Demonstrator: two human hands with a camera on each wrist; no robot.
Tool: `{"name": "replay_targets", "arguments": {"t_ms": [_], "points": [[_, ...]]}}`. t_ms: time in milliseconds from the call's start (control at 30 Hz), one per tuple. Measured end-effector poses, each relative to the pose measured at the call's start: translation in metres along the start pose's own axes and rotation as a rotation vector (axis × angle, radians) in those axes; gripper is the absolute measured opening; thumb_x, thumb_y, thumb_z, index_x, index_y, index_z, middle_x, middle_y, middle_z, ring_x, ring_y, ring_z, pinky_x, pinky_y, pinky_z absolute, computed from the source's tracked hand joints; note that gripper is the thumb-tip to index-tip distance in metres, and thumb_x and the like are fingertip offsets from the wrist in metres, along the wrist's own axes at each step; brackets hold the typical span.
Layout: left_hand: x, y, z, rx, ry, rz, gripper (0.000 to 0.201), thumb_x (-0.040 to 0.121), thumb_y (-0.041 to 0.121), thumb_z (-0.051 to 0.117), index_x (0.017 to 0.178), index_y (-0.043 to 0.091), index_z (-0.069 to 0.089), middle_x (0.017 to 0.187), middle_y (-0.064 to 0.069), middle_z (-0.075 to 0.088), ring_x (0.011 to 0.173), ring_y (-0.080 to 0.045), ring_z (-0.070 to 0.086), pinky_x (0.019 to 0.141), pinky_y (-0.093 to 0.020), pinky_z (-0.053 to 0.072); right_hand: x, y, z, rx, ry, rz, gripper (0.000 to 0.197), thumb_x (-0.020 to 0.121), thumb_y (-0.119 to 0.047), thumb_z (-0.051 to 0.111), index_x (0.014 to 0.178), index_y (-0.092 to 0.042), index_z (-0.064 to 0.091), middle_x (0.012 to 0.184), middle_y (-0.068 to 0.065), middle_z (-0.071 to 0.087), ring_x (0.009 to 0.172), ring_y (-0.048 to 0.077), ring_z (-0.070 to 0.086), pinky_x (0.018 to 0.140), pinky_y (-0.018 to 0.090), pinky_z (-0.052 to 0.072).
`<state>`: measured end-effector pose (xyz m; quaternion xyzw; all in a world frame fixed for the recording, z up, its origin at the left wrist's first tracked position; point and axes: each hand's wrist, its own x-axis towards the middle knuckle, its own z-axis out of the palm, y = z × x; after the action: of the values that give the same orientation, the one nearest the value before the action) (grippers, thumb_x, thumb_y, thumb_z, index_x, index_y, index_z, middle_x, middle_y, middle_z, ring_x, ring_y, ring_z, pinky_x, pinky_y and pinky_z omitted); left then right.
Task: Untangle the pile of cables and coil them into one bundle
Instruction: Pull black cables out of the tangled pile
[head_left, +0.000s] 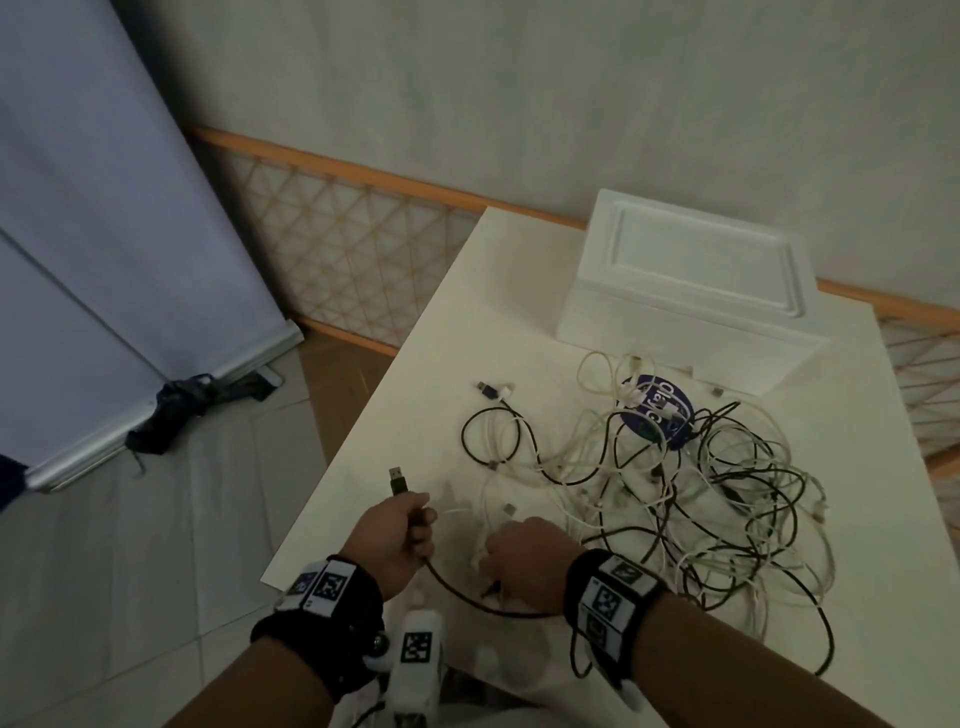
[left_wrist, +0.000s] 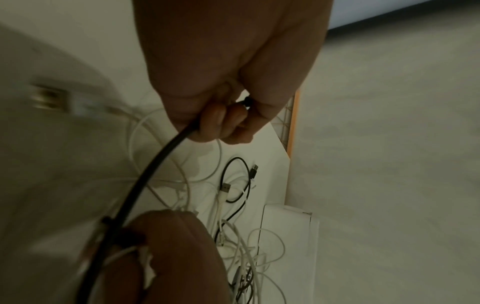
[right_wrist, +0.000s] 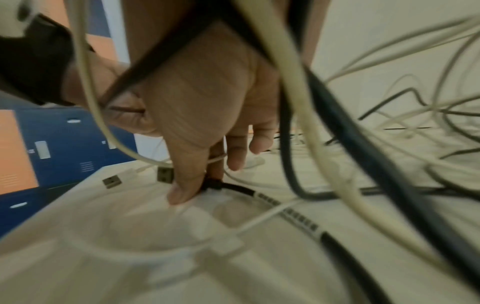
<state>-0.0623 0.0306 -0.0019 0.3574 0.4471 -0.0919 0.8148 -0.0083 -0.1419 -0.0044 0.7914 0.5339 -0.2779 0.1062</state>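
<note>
The left hand (head_left: 402, 535) is curled round a black cable (head_left: 467, 597) just below its USB plug (head_left: 398, 480), which points up and away; the cable sags rightward to the right hand (head_left: 524, 558), whose fingertips (right_wrist: 182, 193) seem to pinch a black connector on the table (head_left: 415, 389), though blur obscures this. The tangled pile (head_left: 675, 493) lies ahead and right, nearer the right hand; that way the cable's length runs.

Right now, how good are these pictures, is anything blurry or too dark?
Head view: dim but sharp, the cable pile readable. Left wrist view: dark, a USB plug smeared by blur. Right wrist view: brighter, near cables out of focus, straight edges bent by the wide lens.
</note>
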Motion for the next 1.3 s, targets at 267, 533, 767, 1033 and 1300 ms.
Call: {"name": "replay_targets", "arguments": {"t_ms": [267,533,767,1033,1300], "points": [[0.007,0.021,0.037,0.123,-0.06,0.082,0.02,0.095,0.008,0.054,0.076,0.013,0.049,0.068,-0.005,0.053,0.039,-0.007,0.033,0.036,-0.019,0.027,-0.019,0.06,-0.026,0.542,0.388,0.455,0.016,0.09,-0.031,0.054,0.097,-0.017,0.049,0.099,0.006,0.06,0.091,0.024,0.055,0.076,0.034,0.045],[-0.003,0.036,0.109,0.421,-0.374,0.236,0.008,0.09,0.003,0.06,0.095,0.008,0.064,0.075,-0.006,0.055,0.044,-0.008,0.031,0.042,-0.02,0.025,-0.064,0.082,-0.083,1.161,0.639,0.377,0.019,0.068,-0.006,0.06,0.084,-0.015,0.065,0.083,0.013,0.07,0.07,0.019,0.064,0.064,0.031,0.051],[-0.002,0.039,0.151,0.621,-0.561,0.397,0.025,0.086,-0.006,0.057,0.103,0.008,0.07,0.065,-0.003,0.047,0.048,-0.01,0.029,0.044,-0.022,0.024,-0.076,0.101,-0.081,0.835,0.803,0.482,0.015,0.086,-0.023,0.066,0.101,-0.023,0.068,0.093,-0.008,0.067,0.082,0.009,0.06,0.076,0.026,0.045],[0.001,0.039,0.178,0.722,-0.504,0.512,0.018,0.097,0.009,0.047,0.082,0.014,0.058,0.053,0.007,0.043,0.048,-0.009,0.035,0.047,-0.022,0.029,-0.068,0.099,-0.084,0.45,1.137,0.676,0.031,0.085,-0.056,0.048,0.1,-0.04,0.069,0.131,-0.009,0.05,0.118,0.02,0.041,0.092,0.037,0.03],[-0.011,0.081,0.193,0.479,-0.462,0.604,0.038,0.102,0.04,0.037,0.071,0.018,0.044,0.07,0.0,0.068,0.076,-0.02,0.062,0.076,-0.035,0.047,-0.07,0.097,-0.07,0.302,0.412,0.841,0.046,0.081,-0.059,0.056,0.122,-0.039,0.055,0.159,0.003,0.001,0.144,0.033,0.004,0.111,0.061,0.007]]}}
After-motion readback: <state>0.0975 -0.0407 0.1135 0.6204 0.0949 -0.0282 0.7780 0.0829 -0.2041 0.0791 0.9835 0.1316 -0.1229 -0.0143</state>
